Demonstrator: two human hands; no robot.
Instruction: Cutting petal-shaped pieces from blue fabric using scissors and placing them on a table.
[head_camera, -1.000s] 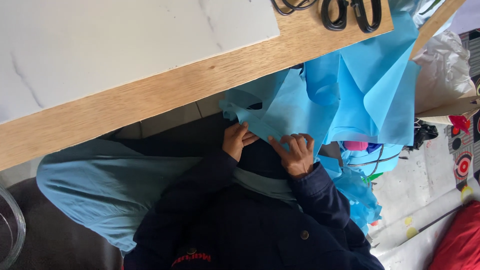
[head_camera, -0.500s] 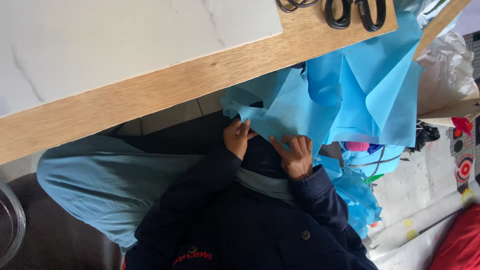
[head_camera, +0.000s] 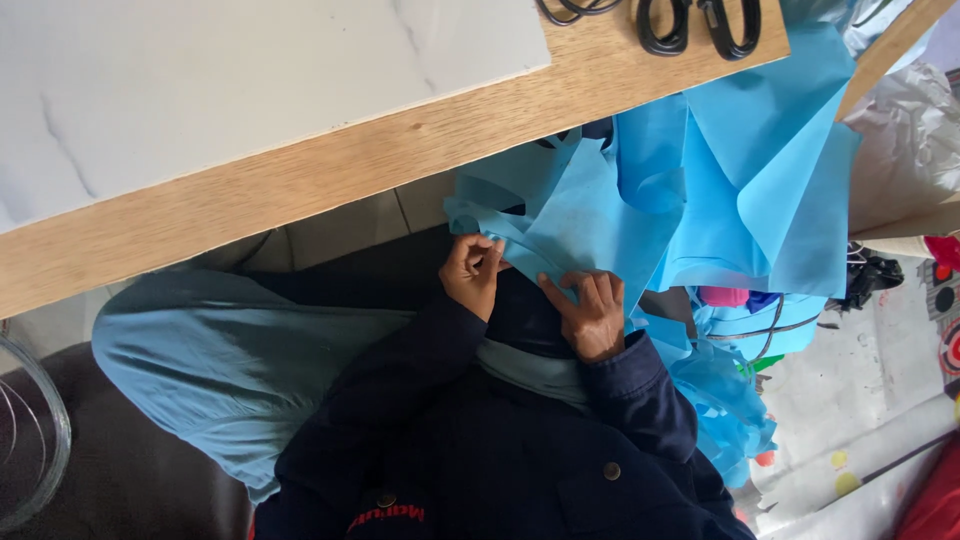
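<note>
Blue cloth (head_camera: 640, 200) hangs in folds from the edge of a wooden desk (head_camera: 300, 190) and reaches down to the lap of a seated person, whose two hands meet it just below the desk's rim. At the left of the picture, the left hand (head_camera: 472, 272) pinches a narrow folded edge of the cloth between thumb and fingertips; the right hand (head_camera: 592, 312), just beside it, grips the same edge with its fingers curled over the fabric. Both hands rest close against the person's dark navy jacket (head_camera: 480, 440), with a strip of lighter blue collar showing between the sleeves. A pale marbled board (head_camera: 220, 80) lies on the desk, and black-handled scissors (head_camera: 700, 20) sit at its far edge near the top of the frame. More blue cloth (head_camera: 730, 420) is heaped beside the person's right arm, and light blue trousers (head_camera: 220, 360) cover the lap. A round glass rim (head_camera: 55, 440) shows at the lower left corner.
</note>
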